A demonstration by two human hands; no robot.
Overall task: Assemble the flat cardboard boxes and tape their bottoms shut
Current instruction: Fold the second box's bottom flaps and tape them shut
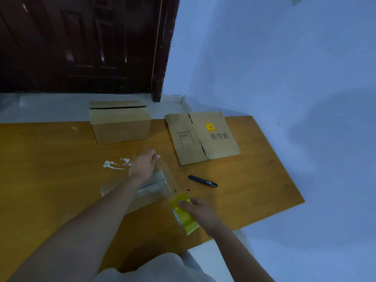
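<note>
Stretching clear tape (170,180) across the underside of a box (142,192), the person works at the middle of the wooden bench (50,159). The left hand (143,164) presses the far end of the strip down on the box, fingers curled over that end; whether they pinch the tape or only press it cannot be told through the blur. The right hand (200,210) has its grip closed around a yellow tape dispenser (184,213) at the box's near right corner. The taut strip runs from the dispenser away toward the far side of the bench, leaning slightly left. The box's long axis lies from near left to far right, roughly crosswise to the tape.

Further back stands an assembled box (120,123), its long side running left to right, its top flaps nearly closed. To its right a flattened box (203,137) lies printed face up. A dark pen (203,181) lies between the flattened box and the right hand, pointing left and slightly away.
</note>
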